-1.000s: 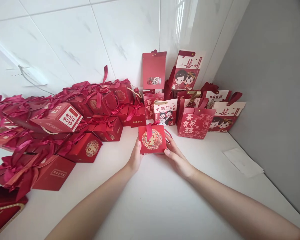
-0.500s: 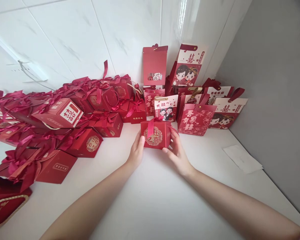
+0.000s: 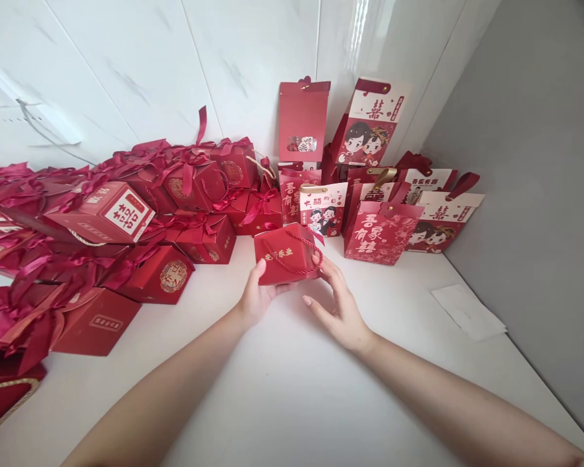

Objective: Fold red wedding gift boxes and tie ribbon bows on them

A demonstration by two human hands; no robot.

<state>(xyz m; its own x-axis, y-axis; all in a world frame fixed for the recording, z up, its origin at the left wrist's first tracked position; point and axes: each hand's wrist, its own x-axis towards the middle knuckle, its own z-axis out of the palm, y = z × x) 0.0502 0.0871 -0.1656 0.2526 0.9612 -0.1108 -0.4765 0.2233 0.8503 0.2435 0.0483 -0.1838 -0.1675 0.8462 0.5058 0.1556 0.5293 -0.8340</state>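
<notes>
A red gift box with gold lettering and a twisted red cord handle is held tilted just above the white table. My left hand is closed on its lower left, thumb on the front and fingers underneath. At the box's right side is my right hand, its fingertips touching the edge by the cord and its thumb spread away from the box. A ribbon end shows behind the box's upper right. Right behind it stands a small white-and-red paper bag with a cartoon couple.
Many red ribboned boxes are piled along the left. Upright red gift bags are grouped at the back right, some stacked. White paper lies near the grey side panel. Behind is a tiled wall.
The box has turned in my hands from its round gold emblem face to the side with the cord and lettering. It has moved slightly left, and my left hand has slid under it.
</notes>
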